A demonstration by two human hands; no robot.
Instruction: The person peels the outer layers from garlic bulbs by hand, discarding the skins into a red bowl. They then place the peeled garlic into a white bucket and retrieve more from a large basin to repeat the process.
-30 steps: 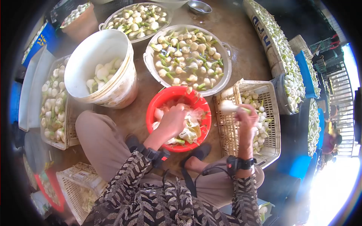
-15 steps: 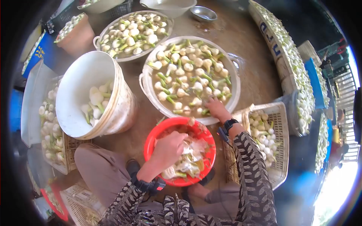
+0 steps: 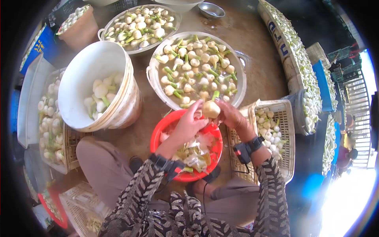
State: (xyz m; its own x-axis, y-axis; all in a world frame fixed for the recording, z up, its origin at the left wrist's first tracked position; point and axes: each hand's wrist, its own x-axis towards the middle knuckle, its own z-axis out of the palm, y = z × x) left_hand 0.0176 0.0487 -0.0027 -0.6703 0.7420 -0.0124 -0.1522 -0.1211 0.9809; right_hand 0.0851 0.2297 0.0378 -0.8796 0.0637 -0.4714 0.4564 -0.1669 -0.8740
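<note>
My right hand (image 3: 233, 117) grips a wet, brownish onion bulb (image 3: 211, 108) with a green stalk, held over the far rim of the red bowl (image 3: 158, 132). My left hand (image 3: 188, 125) reaches to the bulb from the left, fingertips touching its skin. The red bowl sits between my knees and holds peelings and trimmings. Just beyond stands a wide metal basin (image 3: 154, 77) of murky water full of soaking onions.
A tilted white bucket (image 3: 85, 67) with peeled onions stands at left. A plastic crate (image 3: 286, 118) of peeled bulbs is at right. Another metal basin (image 3: 173, 24) of onions lies farther back. Crates and rows of onions line both sides. A small steel bowl (image 3: 212, 10) sits at the top.
My right hand dropped a peeled onion in the right crate, reached into the water basin, and now holds a fresh bulb over the red bowl. My left hand rose from the peelings to meet it.
</note>
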